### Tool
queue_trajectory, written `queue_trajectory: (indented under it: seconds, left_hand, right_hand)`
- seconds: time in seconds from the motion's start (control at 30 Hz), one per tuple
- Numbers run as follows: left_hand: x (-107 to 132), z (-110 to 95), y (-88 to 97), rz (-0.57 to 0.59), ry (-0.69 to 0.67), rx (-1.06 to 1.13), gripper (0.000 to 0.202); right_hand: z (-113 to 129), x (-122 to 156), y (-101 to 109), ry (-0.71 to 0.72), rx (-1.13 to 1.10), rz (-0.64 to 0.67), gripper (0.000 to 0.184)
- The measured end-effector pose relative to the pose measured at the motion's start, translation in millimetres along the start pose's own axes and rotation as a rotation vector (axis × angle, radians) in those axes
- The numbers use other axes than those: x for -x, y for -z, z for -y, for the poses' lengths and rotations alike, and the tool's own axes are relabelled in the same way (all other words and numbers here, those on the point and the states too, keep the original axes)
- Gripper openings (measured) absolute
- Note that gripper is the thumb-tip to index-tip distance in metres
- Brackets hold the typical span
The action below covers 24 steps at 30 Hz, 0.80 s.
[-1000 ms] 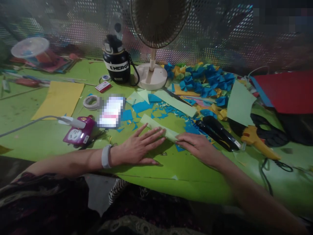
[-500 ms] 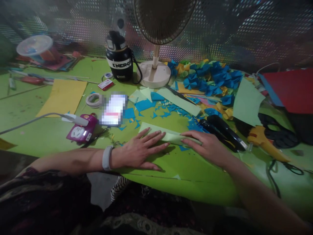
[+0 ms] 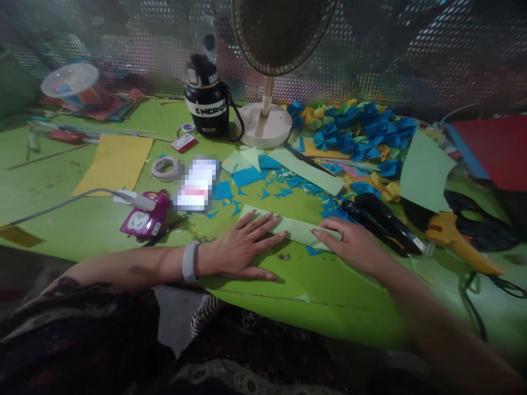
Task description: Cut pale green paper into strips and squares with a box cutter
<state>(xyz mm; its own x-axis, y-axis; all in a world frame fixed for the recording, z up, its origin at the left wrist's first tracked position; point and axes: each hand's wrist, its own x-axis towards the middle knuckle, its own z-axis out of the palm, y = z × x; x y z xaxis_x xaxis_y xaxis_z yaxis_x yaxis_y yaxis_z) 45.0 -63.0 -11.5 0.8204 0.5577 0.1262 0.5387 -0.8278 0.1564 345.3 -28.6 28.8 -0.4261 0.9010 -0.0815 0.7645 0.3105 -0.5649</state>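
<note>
A pale green paper strip (image 3: 302, 230) lies slanted on the green tabletop before me. My left hand (image 3: 242, 247) rests flat with fingers spread, its fingertips over the strip's left part. At the right end, my right hand (image 3: 349, 241) has its thumb and forefinger closed on the strip; its other fingers are mostly hidden. A small blue scrap (image 3: 313, 250) pokes out under the strip's lower edge. Close to the right hand lies a black stapler (image 3: 382, 225). Beyond the strip are blue paper scraps (image 3: 249, 176) and another pale green strip (image 3: 307, 171).
A yellow hot glue gun (image 3: 461, 241) and its cord lie at right. Folded blue and yellow paper pieces (image 3: 362, 129) are heaped behind. A fan (image 3: 263, 123) and a black bottle (image 3: 208, 109) stand at the back. Leftward are a phone (image 3: 197, 184), tape roll (image 3: 164, 168) and purple socket block (image 3: 146, 216).
The strip's right part, raised and curled earlier, now lies flatter. My right hand's fingers have shifted slightly along it. The left hand stays flat. The whole view has shifted a little.
</note>
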Motion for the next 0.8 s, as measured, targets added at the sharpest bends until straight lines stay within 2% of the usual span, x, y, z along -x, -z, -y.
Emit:
queue_trajectory:
  seconds: [0.23,0.8]
  left_hand:
    - [-2.8,2.9,1.4,0.012,0.001,0.006,0.095]
    - [-3.2,3.0,1.3,0.016,0.01,-0.001,0.093]
  right_hand:
    - [-2.9,-0.8,-1.7,0.012,0.059,0.001,0.029]
    - [-4.2,-0.8,-6.2,0.019,0.091,-0.011,0.029]
